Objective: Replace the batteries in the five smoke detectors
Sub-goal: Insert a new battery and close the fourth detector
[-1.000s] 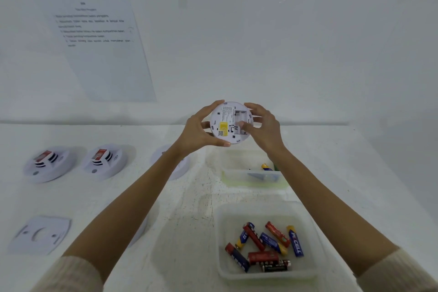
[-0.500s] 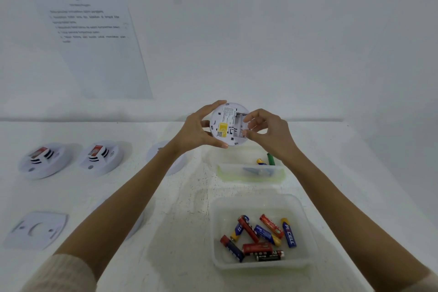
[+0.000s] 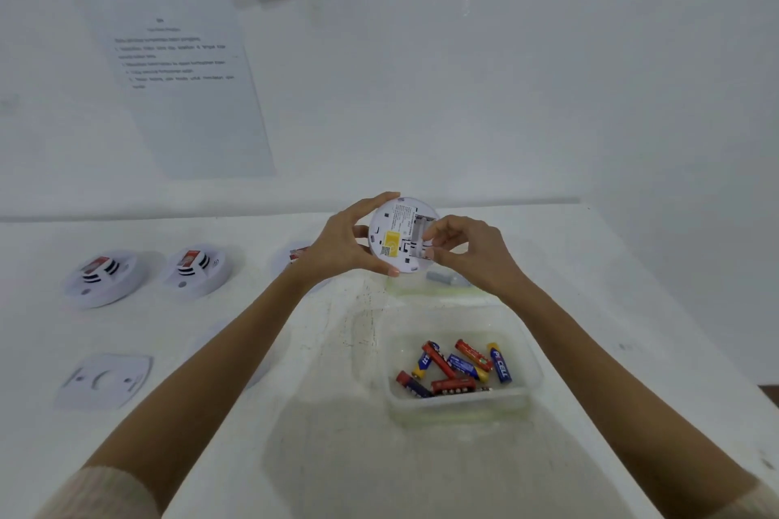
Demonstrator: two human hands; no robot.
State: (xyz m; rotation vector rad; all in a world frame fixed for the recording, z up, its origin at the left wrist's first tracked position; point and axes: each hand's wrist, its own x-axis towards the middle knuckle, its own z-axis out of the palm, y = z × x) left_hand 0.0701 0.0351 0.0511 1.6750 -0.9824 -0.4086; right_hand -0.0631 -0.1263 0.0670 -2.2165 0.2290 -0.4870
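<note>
Our left hand [image 3: 343, 242] grips one smoke detector [image 3: 398, 238] by its rim. Our right hand [image 3: 468, 248] curls fingertips at its battery bay. Whether it pinches anything, we cannot tell. Left of them sit two more detectors [image 3: 105, 278]. Below the right hand is one tub [image 3: 459, 407] of about eight batteries [image 3: 453, 385].

From my end, the raised smoke detector [image 3: 396, 238] looks like white moulded plastic with a matt finish, and the yellow sticker [image 3: 392, 242] on its back is slightly shinier. The detector [image 3: 105, 278] lying at the far left and its neighbour [image 3: 198, 269] have the same smooth white shell. The flat plate [image 3: 105, 379] is also dull white plastic. The counter [image 3: 337, 350] is white and matt, scuffed and flecked with dark specks down the middle. The near tub [image 3: 529, 388] is cloudy, translucent plastic. The batteries [image 3: 463, 364] inside it wear glossy red, blue and yellow wrappers. The sheet [image 3: 181, 97] on the wall is plain printed paper. The sleeve [image 3: 101, 493] is cream knit cloth, soft and fuzzy.
</note>
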